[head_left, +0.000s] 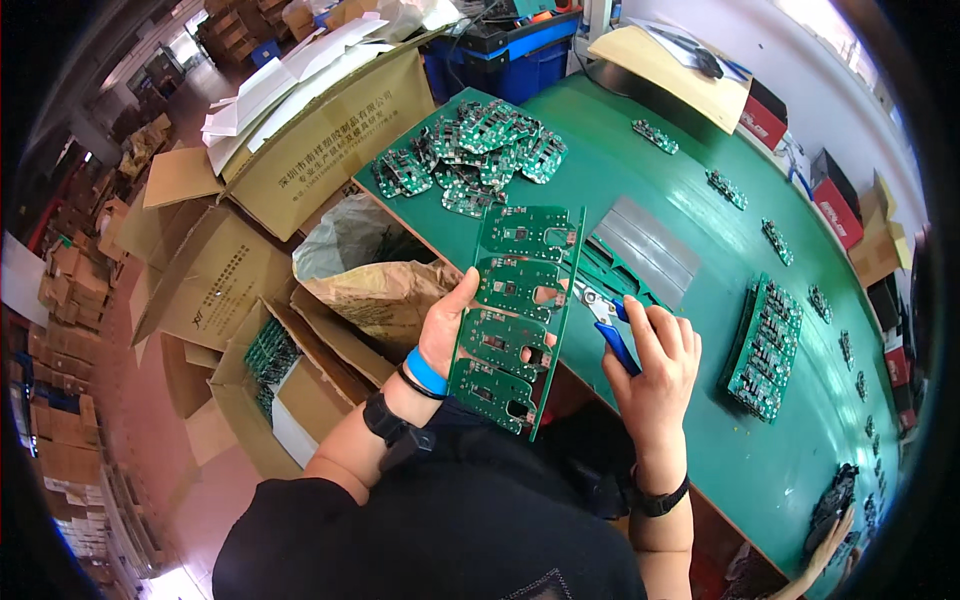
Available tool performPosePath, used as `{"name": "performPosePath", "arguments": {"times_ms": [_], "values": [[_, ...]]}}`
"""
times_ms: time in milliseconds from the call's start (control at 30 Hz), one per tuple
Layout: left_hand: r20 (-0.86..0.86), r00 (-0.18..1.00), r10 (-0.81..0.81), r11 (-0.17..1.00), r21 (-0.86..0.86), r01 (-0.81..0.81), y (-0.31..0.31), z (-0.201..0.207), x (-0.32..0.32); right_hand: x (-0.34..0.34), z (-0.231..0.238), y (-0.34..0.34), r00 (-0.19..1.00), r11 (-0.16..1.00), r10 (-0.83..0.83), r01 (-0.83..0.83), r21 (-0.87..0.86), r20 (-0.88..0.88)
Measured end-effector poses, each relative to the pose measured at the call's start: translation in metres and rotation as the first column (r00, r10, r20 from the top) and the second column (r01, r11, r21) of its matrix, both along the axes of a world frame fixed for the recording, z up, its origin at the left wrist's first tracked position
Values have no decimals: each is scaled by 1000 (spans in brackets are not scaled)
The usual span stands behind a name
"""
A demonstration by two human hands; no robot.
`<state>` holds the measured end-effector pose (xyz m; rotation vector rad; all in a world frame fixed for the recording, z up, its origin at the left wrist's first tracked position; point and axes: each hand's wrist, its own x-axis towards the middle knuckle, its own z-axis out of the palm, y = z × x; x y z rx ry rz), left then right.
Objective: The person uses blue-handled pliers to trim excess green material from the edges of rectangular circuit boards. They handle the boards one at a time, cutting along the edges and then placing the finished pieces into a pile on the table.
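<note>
while near cutters (614,340), circuit panel (492,340) handheld

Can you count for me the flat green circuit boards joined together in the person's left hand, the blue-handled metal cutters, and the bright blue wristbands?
Flat green circuit boards joined in one panel: 4
Blue-handled metal cutters: 1
Bright blue wristband: 1
Total: 6
</note>
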<state>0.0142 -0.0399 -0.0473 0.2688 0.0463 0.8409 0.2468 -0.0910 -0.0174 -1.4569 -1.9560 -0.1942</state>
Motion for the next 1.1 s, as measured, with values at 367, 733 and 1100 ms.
{"name": "performPosePath", "arguments": {"times_ms": [367, 733, 1100], "values": [[65, 998, -19, 1000, 22, 18, 12, 5, -14, -10, 2, 14, 993, 1000, -18, 16, 14, 114], [150, 988, -44, 997, 67, 34, 33, -10, -25, -7, 15, 33, 979, 1000, 7, -5, -8, 204], [-410, 912, 24, 999, -17, -34, 36, -5, -29, 4, 5, 47, 979, 971, 169, -186, -153, -118]]}}
